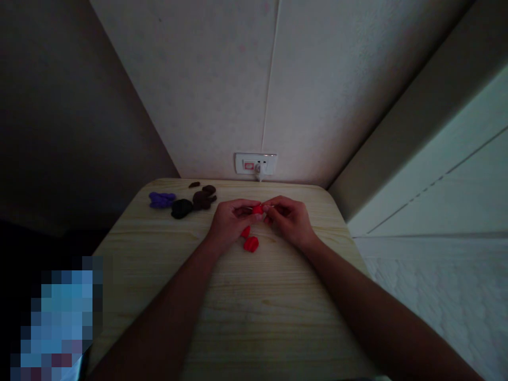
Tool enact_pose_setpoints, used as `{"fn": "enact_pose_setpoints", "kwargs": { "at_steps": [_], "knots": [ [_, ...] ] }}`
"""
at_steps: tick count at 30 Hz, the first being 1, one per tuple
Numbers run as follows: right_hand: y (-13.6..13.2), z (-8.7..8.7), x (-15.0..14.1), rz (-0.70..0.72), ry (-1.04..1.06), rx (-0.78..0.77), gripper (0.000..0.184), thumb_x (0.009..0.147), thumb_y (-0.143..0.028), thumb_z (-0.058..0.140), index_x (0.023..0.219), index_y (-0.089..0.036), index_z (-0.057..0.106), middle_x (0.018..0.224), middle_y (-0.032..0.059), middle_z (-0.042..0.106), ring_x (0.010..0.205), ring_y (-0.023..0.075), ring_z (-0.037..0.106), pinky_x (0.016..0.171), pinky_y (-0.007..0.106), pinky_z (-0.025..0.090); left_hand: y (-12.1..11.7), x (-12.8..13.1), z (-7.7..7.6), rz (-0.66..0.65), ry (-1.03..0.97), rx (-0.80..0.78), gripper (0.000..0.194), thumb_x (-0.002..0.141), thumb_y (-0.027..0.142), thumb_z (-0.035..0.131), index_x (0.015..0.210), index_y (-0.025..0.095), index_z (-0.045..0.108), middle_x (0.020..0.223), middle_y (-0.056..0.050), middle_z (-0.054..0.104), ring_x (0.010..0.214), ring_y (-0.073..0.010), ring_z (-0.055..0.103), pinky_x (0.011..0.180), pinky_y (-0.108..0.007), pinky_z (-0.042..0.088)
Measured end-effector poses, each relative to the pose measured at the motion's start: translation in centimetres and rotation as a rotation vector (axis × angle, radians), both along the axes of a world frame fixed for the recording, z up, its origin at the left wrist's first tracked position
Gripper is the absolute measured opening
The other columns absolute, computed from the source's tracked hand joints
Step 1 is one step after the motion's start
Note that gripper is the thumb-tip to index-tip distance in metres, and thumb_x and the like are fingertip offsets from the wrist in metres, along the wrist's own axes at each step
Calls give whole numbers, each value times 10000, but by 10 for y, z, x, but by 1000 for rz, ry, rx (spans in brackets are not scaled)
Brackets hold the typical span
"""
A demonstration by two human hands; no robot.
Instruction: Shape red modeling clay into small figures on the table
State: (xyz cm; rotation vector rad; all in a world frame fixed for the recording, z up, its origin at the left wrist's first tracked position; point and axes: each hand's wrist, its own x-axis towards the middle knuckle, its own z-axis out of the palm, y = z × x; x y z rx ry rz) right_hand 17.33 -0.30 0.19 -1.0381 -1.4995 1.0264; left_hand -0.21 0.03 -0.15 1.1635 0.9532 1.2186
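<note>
- While your two hands work together above the middle of the pale wood-grain tabletop, their fingertips meet around one small piece of red modelling clay.
- Your left hand pinches that piece from one side and your right hand from the other. Your curled fingers cover most of it, leaving only a bright patch of red in view.
- Just below your hands, a chunk of red clay and a smaller red scrap lie close together on the tabletop, neither one held.
- Farther left, well apart from your hands, sit a twisted purple clay strip, a black lump and a dark brown mass, with a small brown bit beyond them. Neither hand touches these.
- As things stand, the red clay lies in at least three separate pieces, and only one is in your hands. The purple, black and brown clay lie off to one side.
- Beyond the tabletop's far edge, a white wall socket plate with a plug in it sits low on the pale wall.
</note>
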Motion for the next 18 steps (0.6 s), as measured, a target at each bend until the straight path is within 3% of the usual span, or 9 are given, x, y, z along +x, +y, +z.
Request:
{"fn": "enact_pose_setpoints", "kwargs": {
  "at_steps": [7, 13, 18],
  "knots": [
    [0, -1, -1, -8, 58, -19, 324, 792, -519, 778, 869, -207, 734, 685, 30, 713, 549, 165, 639, 528, 286, 523, -1, 1, 5, 5, -6, -24, 455, 535, 317, 949, 930, 152, 792, 893, -90, 794, 819, -216, 729, 782, -348, 593],
    [-1, 4, -2, -56, 147, -62, 360, 800, -520, 761, 962, -202, 715, 839, 41, 747, 520, 138, 640, 505, 279, 537, -1, 0, 6, -19, -15, -23, 411, 618, 319, 910, 980, 170, 787, 987, -97, 789, 884, -213, 725, 825, -342, 576],
    [3, 2, 0, -38, 206, -117, 352, 787, -471, 780, 999, -196, 724, 864, 33, 740, 526, 123, 635, 509, 266, 525, 2, -1, 4, -62, -88, -53, 323, 694, 359, 853, 962, 190, 790, 921, -65, 780, 751, -161, 694, 736, -295, 558]
  ]
}}
